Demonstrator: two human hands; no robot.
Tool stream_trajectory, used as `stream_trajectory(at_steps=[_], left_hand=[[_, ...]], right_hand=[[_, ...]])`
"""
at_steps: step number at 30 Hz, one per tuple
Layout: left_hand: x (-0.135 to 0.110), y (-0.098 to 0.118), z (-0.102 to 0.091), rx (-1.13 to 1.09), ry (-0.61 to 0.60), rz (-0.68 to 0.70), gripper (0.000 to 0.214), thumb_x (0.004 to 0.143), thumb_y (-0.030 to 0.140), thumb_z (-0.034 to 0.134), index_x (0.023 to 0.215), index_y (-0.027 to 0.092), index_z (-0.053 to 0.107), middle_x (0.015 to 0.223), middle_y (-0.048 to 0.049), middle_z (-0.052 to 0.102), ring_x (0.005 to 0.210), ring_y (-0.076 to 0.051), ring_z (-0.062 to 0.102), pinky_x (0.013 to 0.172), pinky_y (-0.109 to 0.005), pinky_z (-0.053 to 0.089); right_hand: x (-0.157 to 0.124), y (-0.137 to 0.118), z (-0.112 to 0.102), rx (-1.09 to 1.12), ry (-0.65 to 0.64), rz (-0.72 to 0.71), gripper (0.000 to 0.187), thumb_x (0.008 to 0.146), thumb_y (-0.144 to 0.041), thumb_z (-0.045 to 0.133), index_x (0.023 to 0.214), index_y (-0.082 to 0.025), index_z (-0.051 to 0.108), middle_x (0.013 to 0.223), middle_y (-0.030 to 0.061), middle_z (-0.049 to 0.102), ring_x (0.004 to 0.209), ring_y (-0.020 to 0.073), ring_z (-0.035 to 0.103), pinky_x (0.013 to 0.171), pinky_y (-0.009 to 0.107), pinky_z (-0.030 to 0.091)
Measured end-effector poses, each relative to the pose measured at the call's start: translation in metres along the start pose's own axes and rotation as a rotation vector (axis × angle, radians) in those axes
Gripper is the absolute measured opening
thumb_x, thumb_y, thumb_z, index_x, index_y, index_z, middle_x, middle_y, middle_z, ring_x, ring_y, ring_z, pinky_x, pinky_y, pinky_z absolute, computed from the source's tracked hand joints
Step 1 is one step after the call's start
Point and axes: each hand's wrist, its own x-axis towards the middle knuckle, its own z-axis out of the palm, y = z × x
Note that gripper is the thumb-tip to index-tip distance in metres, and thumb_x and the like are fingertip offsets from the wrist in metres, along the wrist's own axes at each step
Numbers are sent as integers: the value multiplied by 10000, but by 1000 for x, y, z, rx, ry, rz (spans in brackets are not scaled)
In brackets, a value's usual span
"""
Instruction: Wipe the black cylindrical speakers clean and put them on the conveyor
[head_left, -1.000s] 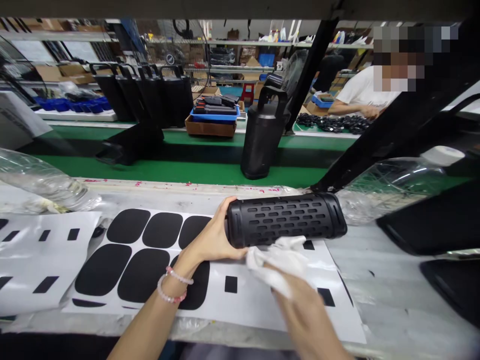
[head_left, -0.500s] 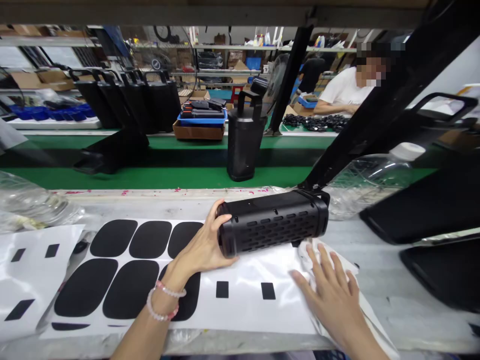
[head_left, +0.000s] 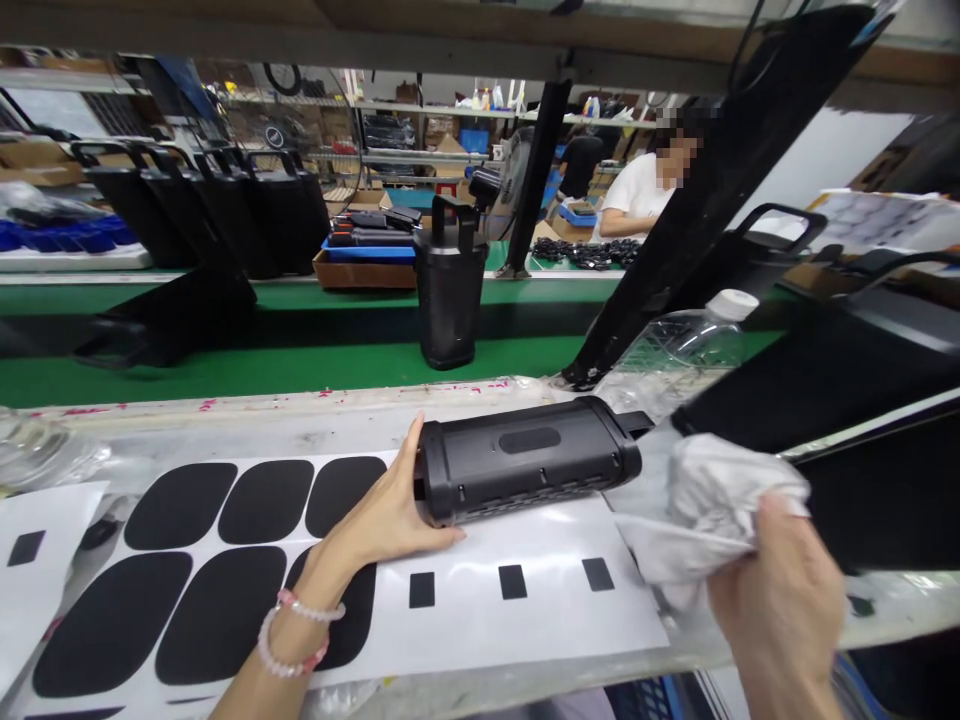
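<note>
A black plastic casing (head_left: 517, 455) lies on its side on the bench, with a handle at its right end and an oval recess on its upper face. My left hand (head_left: 386, 515) grips its left end, thumb along the lower edge and fingers at the end face. To the right, my right hand (head_left: 784, 590) is closed on a bunched white cloth (head_left: 709, 505), raised apart from the casing. Under the casing and my left forearm is a white sheet (head_left: 540, 635) with rounded black pads (head_left: 184, 505) and small black rectangles (head_left: 514, 582).
Behind the bench runs a green conveyor belt (head_left: 337, 375) with an upright black casing (head_left: 448, 290) on it. A slanted black post (head_left: 660, 230) and a clear plastic bottle (head_left: 686, 335) stand at the right, near more black casings (head_left: 847, 380). A person (head_left: 634, 190) sits beyond the belt.
My right hand has picked the white cloth up off the bench and moved right with it. The casing has rolled in my left hand, so its oval recess now shows. The view has shifted right.
</note>
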Motion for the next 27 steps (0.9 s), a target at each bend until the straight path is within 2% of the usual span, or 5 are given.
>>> stream_trajectory(at_steps=[6,10,14,22,27], left_hand=[[2,3,3,-16,77,90,1287,670,343,814,1544,256,-127,1558,-220,283,1401,-395,392,1129,-585,332],[4,1,7,-35,127,118,1239,669,317,804,1544,247,-71,1507,-211,361,1338,-384,471,1097,-576,385],[4,-3,8,-109,104,150,1194,659,290,805,1540,262,0,1521,-184,382,1373,-371,439,1137,-558,352],[3,3,1,47,126,42,1185,679,353,788,1538,260,-22,1432,-191,447,1262,-374,542,1060,-570,422],[3,-2,0,102,132,73,1181,686,390,782,1537,280,-29,1477,-205,384,1289,-401,515,1065,-603,408]], right_hand=[[11,5,64,-533,-481,-586,509,961,-455,410,1349,-162,563,1444,127,531,1438,359,325,1154,621,244],[-41,-17,118,-614,-450,-902,451,996,-229,362,1381,-49,512,1389,160,579,1388,297,418,1145,535,302],[-87,-42,137,-553,-689,-1031,454,982,-229,396,1402,-113,522,1481,83,502,1401,254,398,1142,435,324],[14,-6,85,-621,-337,-580,422,984,-366,358,1207,-169,657,1306,125,636,1308,321,470,1109,574,270],[58,7,41,-320,-51,-129,515,879,-646,431,677,-193,571,679,70,581,793,265,566,800,438,463]])
